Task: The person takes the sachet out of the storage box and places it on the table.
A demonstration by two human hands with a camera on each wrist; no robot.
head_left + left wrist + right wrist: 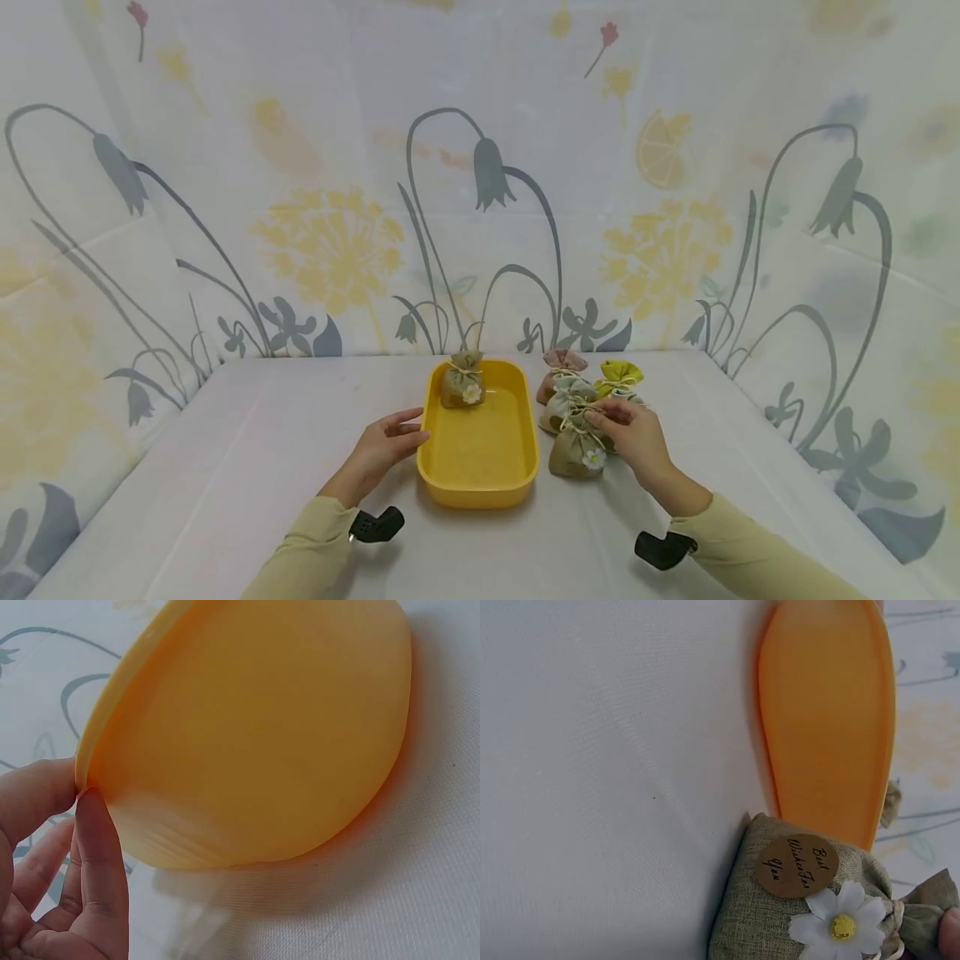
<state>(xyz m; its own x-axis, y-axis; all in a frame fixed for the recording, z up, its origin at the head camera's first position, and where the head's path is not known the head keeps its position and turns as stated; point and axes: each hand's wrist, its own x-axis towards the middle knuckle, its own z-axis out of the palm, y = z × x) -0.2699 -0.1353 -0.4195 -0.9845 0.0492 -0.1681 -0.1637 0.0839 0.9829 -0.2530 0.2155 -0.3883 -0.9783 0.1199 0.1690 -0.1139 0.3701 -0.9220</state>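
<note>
A yellow plastic tub stands on the table, and my left hand pinches its left rim between thumb and fingers; the left wrist view shows the left hand at that rim. Inside the tub, at its far left, sits an olive drawstring pouch with a white flower. To the right of the tub my right hand pinches the gathered top of another olive pouch. In the right wrist view this pouch bears a white flower and a round brown "Best Wishes For You" tag; only a fingertip shows.
Behind the held pouch several more pouches cluster: a pink one, a pale grey-green one and a yellow-green one. A white cloth covers the table. A flower-printed curtain rises along the table's back and sides.
</note>
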